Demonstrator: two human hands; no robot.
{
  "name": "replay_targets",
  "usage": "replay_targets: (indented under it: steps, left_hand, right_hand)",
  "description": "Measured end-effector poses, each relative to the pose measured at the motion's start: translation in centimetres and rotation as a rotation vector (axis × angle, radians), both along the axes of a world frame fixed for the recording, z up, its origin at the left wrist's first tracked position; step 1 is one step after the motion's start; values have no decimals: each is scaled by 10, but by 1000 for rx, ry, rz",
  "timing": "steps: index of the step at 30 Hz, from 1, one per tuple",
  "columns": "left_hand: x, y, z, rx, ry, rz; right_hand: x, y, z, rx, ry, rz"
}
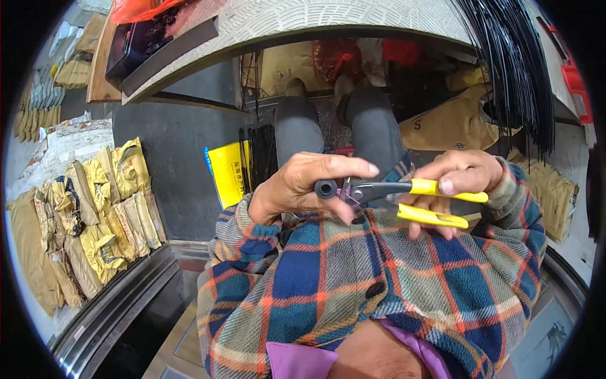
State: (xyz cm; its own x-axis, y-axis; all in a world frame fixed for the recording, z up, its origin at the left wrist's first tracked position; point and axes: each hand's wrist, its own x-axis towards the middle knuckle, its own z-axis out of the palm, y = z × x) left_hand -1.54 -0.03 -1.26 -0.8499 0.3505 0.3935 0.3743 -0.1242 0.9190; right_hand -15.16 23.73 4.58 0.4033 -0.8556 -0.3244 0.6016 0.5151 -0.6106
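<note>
My right hand (464, 174) grips a pair of pliers (435, 187) with yellow handles and a dark metal head. Its thumb presses on the upper handle, and the fingers reach behind the lower one; the two handles stand apart. My left hand (303, 183) is closed around a short black piece with a round hollow end (326, 188), thumb above and fingers below. The pliers' head meets this piece beside my left fingertips, where something purplish shows. Exactly what lies between the jaws I cannot make out. Both hands are in front of my plaid jacket (353, 265).
A light patterned table (334, 14) curves across the far side, with a bundle of thin black strands (514, 69) hanging over its right end. Several tan wrapped packages (95, 215) lie at the left. A yellow bag (226, 169) stands near my left knee, and a brown sack (451, 120) lies beneath the table.
</note>
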Motion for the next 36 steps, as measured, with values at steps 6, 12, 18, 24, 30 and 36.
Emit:
replay_targets:
  steps: [6,12,18,24,30,36]
  left_hand:
    - [2,2,1,-32,28,117]
    - [9,9,-3,-78,10,446]
    - [7,25,-1,16,-33,555]
    - [12,23,-6,13,-40,665]
    - [12,22,2,-62,-75,744]
    - [5,25,2,-86,-49,846]
  right_hand:
    - [6,2,-12,29,-230,-111]
    - [27,-10,7,-527,1916,-139]
    - [18,-21,18,-536,2353,-122]
    - [28,-29,-8,-505,2181,-263]
    - [35,-34,-27,-512,2156,-390]
    - [30,-40,-52,-567,1996,-464]
